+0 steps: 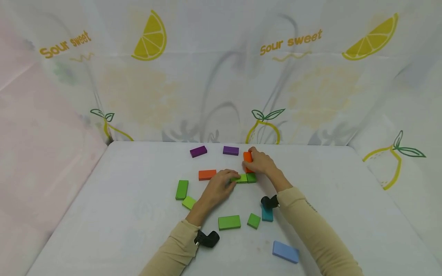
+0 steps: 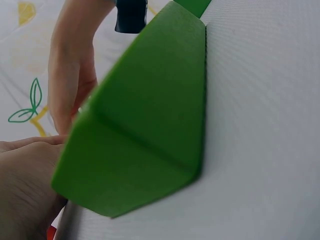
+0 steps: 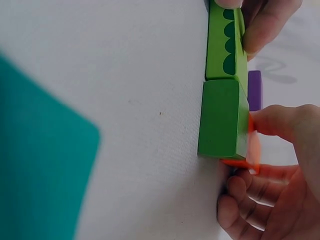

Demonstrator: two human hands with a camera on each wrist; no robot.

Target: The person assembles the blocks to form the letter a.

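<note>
My right hand [image 1: 263, 164] grips an orange block [image 1: 247, 156] between thumb and fingers. That block stands right behind a small green block [image 1: 251, 178], and in the right wrist view it is partly hidden by it. End to end with the small green block lies a light green block [image 3: 216, 55] with dark green scallops on its side. My left hand [image 1: 218, 188] holds that light green block at its far end, thumb on one side and a finger on the other. Both green blocks rest on the white table [image 1: 138, 230].
Purple blocks [image 1: 230, 150] lie at the back, and an orange-red block [image 1: 206, 175] sits left of my left hand. Green blocks [image 1: 182, 190] are scattered left and in front [image 1: 229, 222]. A teal block [image 1: 267, 214] lies under my right wrist; a blue block [image 1: 285, 252] is nearer.
</note>
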